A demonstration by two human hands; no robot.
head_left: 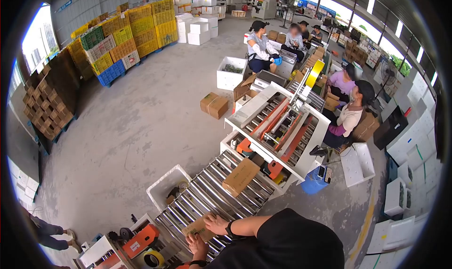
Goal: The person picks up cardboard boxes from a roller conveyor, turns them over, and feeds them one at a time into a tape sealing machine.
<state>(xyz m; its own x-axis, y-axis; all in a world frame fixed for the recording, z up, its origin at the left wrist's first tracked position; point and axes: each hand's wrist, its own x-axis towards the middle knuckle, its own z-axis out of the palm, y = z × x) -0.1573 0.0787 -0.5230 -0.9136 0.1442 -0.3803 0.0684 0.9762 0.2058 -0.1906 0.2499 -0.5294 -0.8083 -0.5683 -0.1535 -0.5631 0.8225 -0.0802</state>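
My right hand (215, 224) reaches across from the right and grips a brown cardboard box (199, 229) at its upper right end. At the near side of the same box is my left hand (197, 246), its fingers over the edge. The box rests on the metal rollers of the conveyor (205, 184), and the two hands cover part of it. Farther up the rollers sits a second closed cardboard box (241, 176), just below a white carton-sealing machine (278, 128) with a yellow tape roll (314, 74) on top.
Orange machinery (141, 240) with another tape roll (153, 258) stands at the lower left. Beside the rollers are a white foam bin (165, 186) and a blue drum (311, 182). Several co-workers sit along the line beyond. A person's legs (52, 233) show at far left.
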